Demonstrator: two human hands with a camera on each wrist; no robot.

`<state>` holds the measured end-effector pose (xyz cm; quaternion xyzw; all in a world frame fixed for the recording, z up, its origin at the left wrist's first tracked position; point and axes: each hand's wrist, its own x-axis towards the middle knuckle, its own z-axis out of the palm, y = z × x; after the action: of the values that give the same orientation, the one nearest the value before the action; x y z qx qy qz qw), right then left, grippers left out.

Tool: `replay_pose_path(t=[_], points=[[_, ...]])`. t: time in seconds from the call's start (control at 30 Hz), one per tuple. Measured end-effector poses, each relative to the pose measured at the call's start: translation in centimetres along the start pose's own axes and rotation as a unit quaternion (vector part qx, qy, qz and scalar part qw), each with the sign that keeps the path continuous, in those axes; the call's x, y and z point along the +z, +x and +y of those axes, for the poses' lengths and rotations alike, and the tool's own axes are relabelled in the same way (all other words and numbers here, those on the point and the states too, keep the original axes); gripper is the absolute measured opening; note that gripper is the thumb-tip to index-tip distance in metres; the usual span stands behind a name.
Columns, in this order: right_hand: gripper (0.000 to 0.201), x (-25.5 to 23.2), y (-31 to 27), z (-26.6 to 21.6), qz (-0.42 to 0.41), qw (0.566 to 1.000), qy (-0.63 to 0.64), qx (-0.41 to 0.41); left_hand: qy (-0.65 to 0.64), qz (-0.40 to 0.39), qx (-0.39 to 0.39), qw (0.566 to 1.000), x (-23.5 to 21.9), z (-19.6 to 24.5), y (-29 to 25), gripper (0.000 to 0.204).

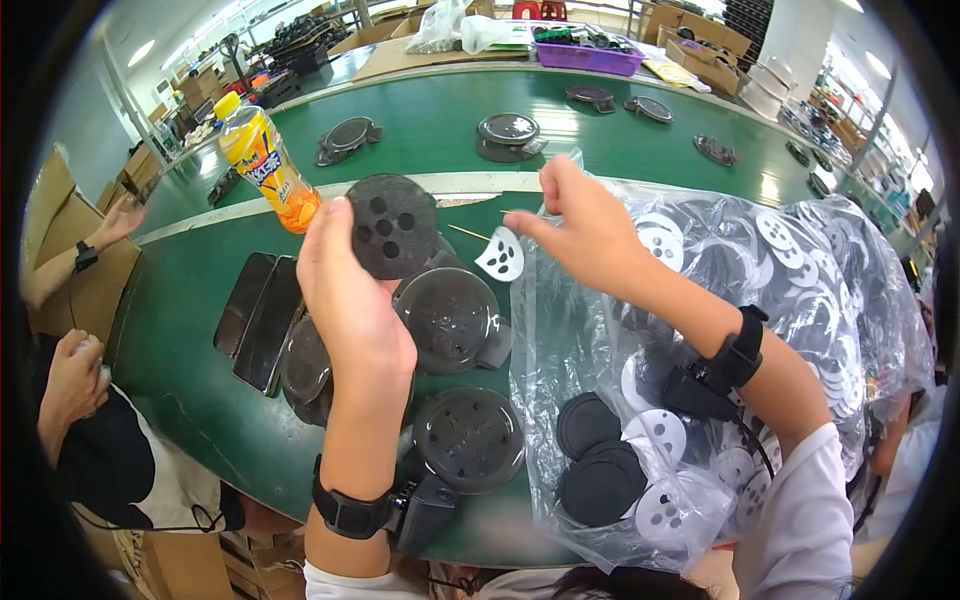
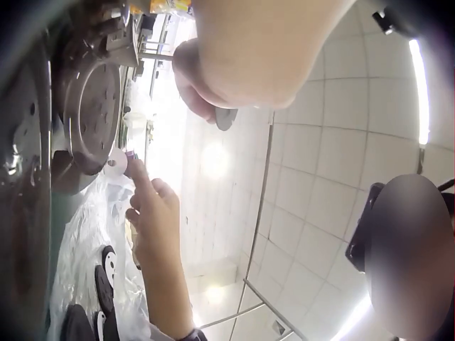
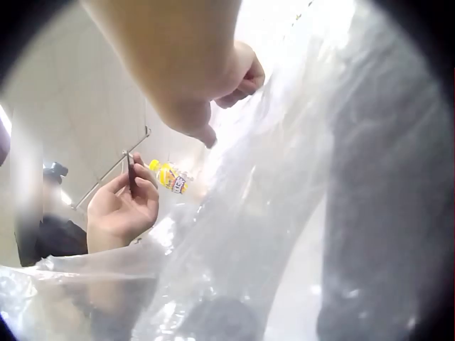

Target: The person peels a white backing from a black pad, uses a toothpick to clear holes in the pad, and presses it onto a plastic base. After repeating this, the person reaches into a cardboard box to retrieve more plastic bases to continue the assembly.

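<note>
My left hand (image 1: 350, 290) holds up a dark round disc (image 1: 393, 228) with several holes by its edge, the thumb on its near side. In the head view, my right hand (image 1: 590, 225) has its thumb and finger pinching a small white piece with dark oval holes (image 1: 499, 256), which hangs below the thumb tip. Near that piece lies a thin yellowish sliver (image 1: 468, 232). Beneath the left hand, clear-rimmed dark round parts (image 1: 450, 315) lie on the green table (image 1: 200, 400). In the right wrist view, plastic film hides much of the work.
A plastic bag (image 1: 800, 290) with many white holed discs covers the right side, black discs (image 1: 600, 480) among them. Two phones (image 1: 265, 330) and a yellow-capped drink bottle (image 1: 265, 165) stand left. Round parts (image 1: 508, 135) sit on the green belt behind. Another person's hands (image 1: 75, 375) appear left.
</note>
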<state>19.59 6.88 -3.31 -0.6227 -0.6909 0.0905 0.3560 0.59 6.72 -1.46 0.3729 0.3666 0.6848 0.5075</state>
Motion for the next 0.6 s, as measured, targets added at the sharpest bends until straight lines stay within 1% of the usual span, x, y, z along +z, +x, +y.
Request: replay_pose_path(t=[0.03, 0.07, 0.1, 0.13, 0.17, 0.2, 0.23, 0.3, 0.33, 0.37, 0.4, 0.43, 0.47, 0.5, 0.53, 0.57, 0.6], points=[[0.040, -0.3, 0.0, -0.1, 0.000, 0.998, 0.059, 0.016, 0.012, 0.004, 0.010, 1.000, 0.3, 0.0, -0.3, 0.027], [0.039, -1.2, 0.4, -0.3, -0.027, 0.996, 0.085, -0.003, -0.020, -0.004, 0.011, 1.000, 0.7, -0.1, -0.5, 0.026], [0.039, -1.9, 0.2, -0.4, -0.026, 0.996, 0.084, -0.004, -0.022, -0.004, 0.011, 1.000, 0.9, -0.2, -0.9, 0.026], [0.039, -2.7, 0.1, -0.6, -0.070, 0.970, 0.233, -0.018, -0.009, -0.050, 0.007, 0.999, 1.1, -0.3, -1.3, 0.024], [0.041, -3.1, 0.0, -0.7, -0.111, 0.919, 0.376, -0.031, 0.005, -0.096, 0.002, 0.995, 1.4, -0.2, -1.7, 0.023], [0.042, -3.0, -0.5, -0.9, -0.117, 0.885, 0.447, -0.054, 0.026, -0.164, 0.013, 0.986, 1.8, 0.0, -2.1, 0.025], [0.042, -3.2, -1.1, -1.2, -0.115, 0.887, 0.445, -0.054, -0.002, -0.236, -0.009, 0.972, 2.1, 0.4, -3.0, 0.027], [0.042, -4.1, -2.6, -2.2, -0.106, 0.868, 0.484, -0.026, 0.055, -0.298, 0.000, 0.953, 2.5, 1.0, -3.9, 0.032], [0.042, -4.3, -3.2, -1.7, -0.124, 0.868, 0.480, -0.041, 0.052, -0.300, -0.002, 0.953, 2.6, 0.7, -4.0, 0.032], [0.042, -4.7, -3.8, -1.5, -0.123, 0.868, 0.479, -0.038, 0.071, -0.319, 0.055, 0.943, 2.7, 0.4, -4.0, 0.032], [0.041, -5.1, -4.5, -1.5, -0.152, 0.858, 0.491, -0.002, 0.091, -0.337, 0.112, 0.931, 2.7, 0.3, -4.0, 0.033], [0.040, -5.5, -5.0, -1.7, -0.181, 0.845, 0.502, 0.031, 0.093, -0.335, 0.111, 0.931, 2.7, 0.2, -3.9, 0.033], [0.042, -5.5, -5.3, -2.0, -0.207, 0.830, 0.518, 0.028, 0.086, -0.371, 0.111, 0.918, 2.7, 0.2, -3.8, 0.033], [0.042, -6.0, -5.5, -2.5, -0.210, 0.826, 0.522, 0.030, 0.079, -0.406, 0.108, 0.904, 2.7, 0.2, -3.8, 0.034], [0.043, -6.6, -5.7, -2.9, -0.268, 0.808, 0.523, 0.049, 0.085, -0.403, 0.104, 0.905, 2.7, 0.3, -3.7, 0.034], [0.045, -6.9, -5.9, -3.0, -0.327, 0.785, 0.522, 0.066, 0.110, -0.429, 0.133, 0.887, 2.7, 0.4, -3.6, 0.035], [0.051, -6.6, -5.9, -2.7, -0.348, 0.766, 0.538, 0.060, 0.136, -0.453, 0.163, 0.866, 2.7, 0.6, -3.5, 0.036]])
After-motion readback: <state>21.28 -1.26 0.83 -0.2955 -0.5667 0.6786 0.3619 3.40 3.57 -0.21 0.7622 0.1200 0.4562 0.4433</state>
